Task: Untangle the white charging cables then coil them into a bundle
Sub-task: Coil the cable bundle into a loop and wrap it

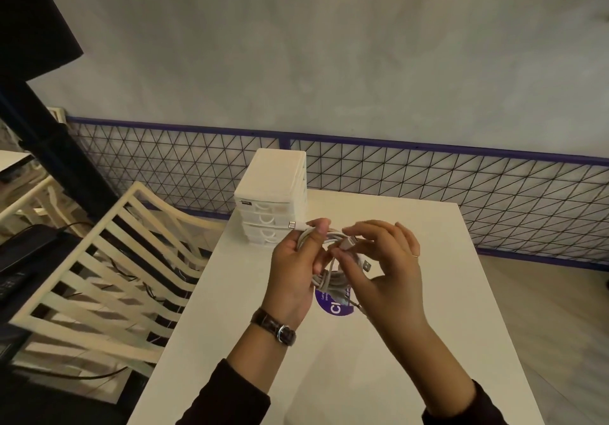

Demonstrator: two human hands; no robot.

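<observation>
both hands up over the white table (412,342), white charging cables (329,278) bunched between them in loose loops. left hand (293,273) clenched around the bundle's left side, one small plug (292,225) poking out just past the fingertips. right hand (385,266) pinching another plug end (346,245) between thumb and fingers. purple round sticker (334,304) right below the loops. white mini drawer unit (272,197) just beyond the left hand. watch (275,325) on the left wrist.
</observation>
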